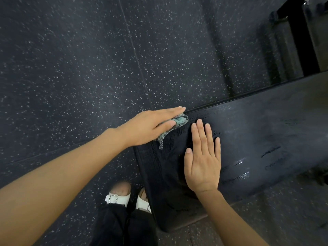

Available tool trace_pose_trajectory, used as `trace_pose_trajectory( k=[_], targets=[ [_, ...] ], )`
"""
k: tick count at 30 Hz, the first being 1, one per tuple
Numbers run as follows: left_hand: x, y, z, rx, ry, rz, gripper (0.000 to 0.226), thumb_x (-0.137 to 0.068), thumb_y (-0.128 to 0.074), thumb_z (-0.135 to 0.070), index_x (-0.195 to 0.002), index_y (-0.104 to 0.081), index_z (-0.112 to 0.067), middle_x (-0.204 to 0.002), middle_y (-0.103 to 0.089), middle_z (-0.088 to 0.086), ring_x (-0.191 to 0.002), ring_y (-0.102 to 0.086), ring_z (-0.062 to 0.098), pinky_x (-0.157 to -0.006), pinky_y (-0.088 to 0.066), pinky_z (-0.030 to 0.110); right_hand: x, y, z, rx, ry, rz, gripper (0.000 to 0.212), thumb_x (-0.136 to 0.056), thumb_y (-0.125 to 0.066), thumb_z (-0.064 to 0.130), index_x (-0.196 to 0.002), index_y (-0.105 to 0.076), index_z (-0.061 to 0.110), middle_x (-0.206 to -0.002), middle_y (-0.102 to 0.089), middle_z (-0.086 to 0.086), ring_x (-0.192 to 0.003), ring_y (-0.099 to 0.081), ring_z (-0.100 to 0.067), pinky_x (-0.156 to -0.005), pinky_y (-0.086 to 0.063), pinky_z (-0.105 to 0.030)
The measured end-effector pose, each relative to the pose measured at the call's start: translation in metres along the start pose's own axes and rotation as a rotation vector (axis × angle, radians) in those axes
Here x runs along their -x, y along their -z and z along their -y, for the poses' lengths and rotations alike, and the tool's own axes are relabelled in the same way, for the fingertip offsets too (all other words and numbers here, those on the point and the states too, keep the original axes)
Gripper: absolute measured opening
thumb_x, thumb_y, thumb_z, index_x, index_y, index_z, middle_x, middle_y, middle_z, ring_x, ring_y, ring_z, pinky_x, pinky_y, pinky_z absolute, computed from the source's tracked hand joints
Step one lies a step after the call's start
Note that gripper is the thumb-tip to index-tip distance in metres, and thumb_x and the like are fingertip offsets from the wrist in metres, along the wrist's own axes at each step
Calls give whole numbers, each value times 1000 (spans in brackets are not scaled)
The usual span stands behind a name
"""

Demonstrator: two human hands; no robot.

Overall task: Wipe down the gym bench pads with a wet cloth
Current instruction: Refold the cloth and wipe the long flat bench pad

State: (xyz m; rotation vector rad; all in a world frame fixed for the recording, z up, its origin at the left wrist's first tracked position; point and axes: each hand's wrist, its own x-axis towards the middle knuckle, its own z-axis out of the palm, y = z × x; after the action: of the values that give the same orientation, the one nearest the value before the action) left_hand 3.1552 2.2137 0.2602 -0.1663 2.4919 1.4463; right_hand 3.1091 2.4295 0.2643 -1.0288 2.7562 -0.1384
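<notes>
Feet: the person is standing at the short end of the pad in white buckled sandals [118, 198] and black trousers [115, 226]. One sandal is partly hiding behind the pad's corner.

Right hand: the right hand [202, 160] is lying flat and open on the pad, fingers straight and gripping nothing. It seems to be bracing.

Pad: the long black textured vinyl pad [257, 135] topping the gym desk is running away to the right. Thin wet streaks [239, 163] are glinting on it.

Left hand: the left hand [149, 126] is pressing down with straight fingers on the teal-and-grey mesh cloth [179, 122]. The cloth is sitting at the pad's far corner, right on the edge.

Doing it well: the flat palm should be holding even pressure while sweeping overlapping strokes along the pad's length. The seam and end face need taking in too. The bracing hand should be lifting clear wherever the cloth is passing.

Hard to see: most of the cloth is hiding under the palm, so its size and wetness are unclear. The pad's right end is running out of view, and its underside is not showing.

Beyond: the dark white-speckled rubber floor [71, 59] is spreading behind. The black metal frame [298, 38] at the top right is too blurred to make out.
</notes>
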Motion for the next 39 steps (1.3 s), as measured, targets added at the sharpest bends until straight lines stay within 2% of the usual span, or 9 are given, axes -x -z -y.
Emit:
trace_pose_trajectory(
  k=[6,10,15,19,23,26,32,35,39],
  targets=[
    [52,-2,15,77,65,-87,49,-103,-33,-39,-151,-24,-42,-156,-26,-26,-142,-21,-13,-115,-14,7,1,0,-1,-9,6,-11,60,-98,-24,28,-156,-16,19,-164,-12,4,-152,-7,-16,-122,-7,-43],
    [70,-11,19,100,100,-162,46,-106,-32,-38,-152,-26,-38,-155,-25,-28,-142,-20,-13,-115,-13,7,1,-1,0,-12,5,-15,60,-98,-23,28,-156,-16,18,-164,-13,3,-152,-6,-16,-122,-7,-43],
    [44,-13,8,28,150,-191,48,-105,-33,-36,-153,-28,-36,-152,-28,-27,-145,-24,-5,-119,-20,20,1,-1,-1,-12,6,-12,60,-98,-23,30,-156,-16,18,-164,-13,3,-152,-6,-16,-122,-7,-44],
    [15,-10,-6,-75,141,-168,48,-106,-34,-35,-153,-31,-32,-155,-35,-18,-145,-27,1,-115,-21,18,1,-1,-1,-20,10,-14,60,-98,-22,31,-157,-15,19,-164,-12,4,-152,-5,-15,-122,-6,-43],
    [16,-12,-6,-69,172,-220,45,-105,-39,-40,-149,-38,-37,-146,-51,-11,-134,-49,12,-109,-41,37,1,-1,-2,-27,16,-30,60,-98,-23,30,-156,-15,20,-164,-14,4,-152,-6,-14,-122,-8,-44],
    [29,-14,-2,-31,168,-262,45,-104,-42,-39,-148,-42,-33,-144,-53,-11,-131,-50,10,-110,-40,33,1,-2,-3,-25,25,-36,60,-98,-23,31,-156,-16,19,-164,-14,3,-152,-7,-15,-122,-7,-44],
    [60,-31,6,1,185,-401,47,-104,-37,-43,-151,-37,-34,-147,-38,-25,-136,-34,-6,-111,-19,6,1,-2,-3,-33,32,-57,60,-98,-25,30,-156,-18,19,-164,-15,4,-151,-9,-16,-122,-5,-41],
    [76,-52,3,37,208,-486,52,-105,-33,-38,-156,-25,-29,-160,-22,-19,-147,-17,-4,-116,-10,8,1,-2,-3,-35,36,-64,60,-97,-25,29,-156,-18,19,-164,-15,4,-151,-9,-16,-122,-4,-41],
    [83,-85,-13,119,299,-618,54,-108,-31,-31,-156,-6,-29,-166,1,-14,-152,0,4,-119,-2,12,1,-3,-4,-33,35,-65,60,-97,-24,29,-156,-19,18,-164,-14,4,-152,-7,-16,-122,-4,-41]
  ],
)
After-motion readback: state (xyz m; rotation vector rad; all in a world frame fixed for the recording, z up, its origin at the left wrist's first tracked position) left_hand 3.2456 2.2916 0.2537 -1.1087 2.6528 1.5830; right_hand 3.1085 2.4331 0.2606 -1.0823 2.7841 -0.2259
